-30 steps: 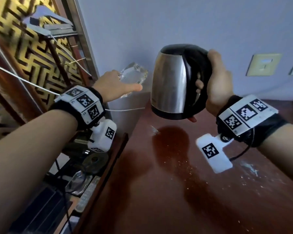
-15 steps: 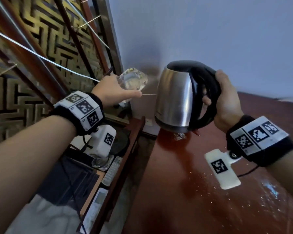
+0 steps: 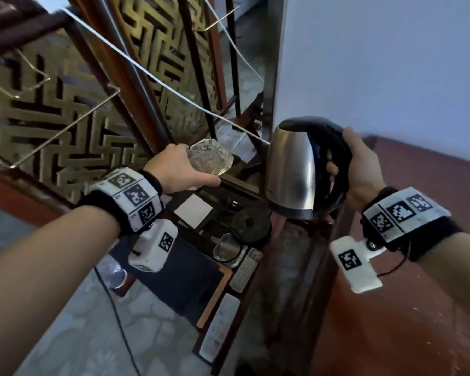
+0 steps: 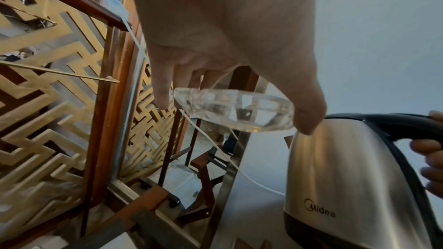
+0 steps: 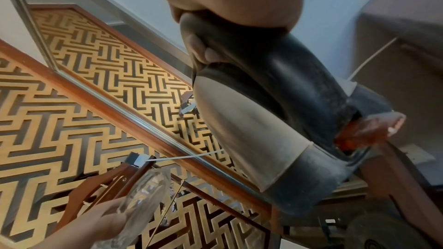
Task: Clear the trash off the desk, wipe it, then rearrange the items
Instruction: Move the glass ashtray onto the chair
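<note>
My right hand grips the black handle of a steel electric kettle, which hangs in the air over the left edge of the dark red desk. The kettle is upright, slightly tilted, and its handle fills the right wrist view. My left hand holds a clear faceted glass ashtray between thumb and fingers, out past the desk above a lower side table. The ashtray shows edge-on in the left wrist view, and the ashtray appears low in the right wrist view.
The lower side table to the left carries a round black kettle base, a second glass ashtray, a white pad, a dark mat and remote controls. A gold lattice screen and white cables stand behind. Crumbs dot the desk.
Both hands have carried the kettle and ashtray leftward, off the desk toward the lower side table. The view has swung left and down, and the side table's items have come into sight.
</note>
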A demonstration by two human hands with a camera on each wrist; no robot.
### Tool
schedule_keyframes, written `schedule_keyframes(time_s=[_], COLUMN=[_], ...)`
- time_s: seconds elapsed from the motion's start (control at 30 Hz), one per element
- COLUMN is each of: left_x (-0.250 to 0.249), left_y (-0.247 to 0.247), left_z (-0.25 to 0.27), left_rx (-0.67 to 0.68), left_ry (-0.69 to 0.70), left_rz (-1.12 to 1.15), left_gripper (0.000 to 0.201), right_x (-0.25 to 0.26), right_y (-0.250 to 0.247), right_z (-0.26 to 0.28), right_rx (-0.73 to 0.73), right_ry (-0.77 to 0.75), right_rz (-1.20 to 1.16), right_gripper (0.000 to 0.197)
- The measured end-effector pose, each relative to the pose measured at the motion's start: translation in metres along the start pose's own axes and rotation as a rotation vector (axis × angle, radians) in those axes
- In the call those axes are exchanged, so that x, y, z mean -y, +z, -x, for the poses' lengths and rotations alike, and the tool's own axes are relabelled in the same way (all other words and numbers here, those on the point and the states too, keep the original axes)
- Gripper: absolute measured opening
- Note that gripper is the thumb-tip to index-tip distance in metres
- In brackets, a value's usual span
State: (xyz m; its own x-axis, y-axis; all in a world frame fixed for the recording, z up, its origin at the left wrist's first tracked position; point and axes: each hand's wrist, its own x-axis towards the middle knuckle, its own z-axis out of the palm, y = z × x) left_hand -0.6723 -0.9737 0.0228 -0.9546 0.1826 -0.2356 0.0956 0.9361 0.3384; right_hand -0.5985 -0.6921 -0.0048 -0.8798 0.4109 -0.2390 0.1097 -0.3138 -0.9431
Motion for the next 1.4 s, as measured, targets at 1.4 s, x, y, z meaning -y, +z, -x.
schedule_keyframes(time_s=[1.4], left_x=[0.239], left_y=[0.071], left_z=[-0.059], left_rx=[-0.043], left_ry=[-0.334], left_rz=[0.066], left_gripper=[0.106], right_x=[-0.257], right_y=[0.21], right_z=[-0.118], right_rx=[0.566], right_ry=[0.403], right_rz=[0.095], right_gripper=[0.043])
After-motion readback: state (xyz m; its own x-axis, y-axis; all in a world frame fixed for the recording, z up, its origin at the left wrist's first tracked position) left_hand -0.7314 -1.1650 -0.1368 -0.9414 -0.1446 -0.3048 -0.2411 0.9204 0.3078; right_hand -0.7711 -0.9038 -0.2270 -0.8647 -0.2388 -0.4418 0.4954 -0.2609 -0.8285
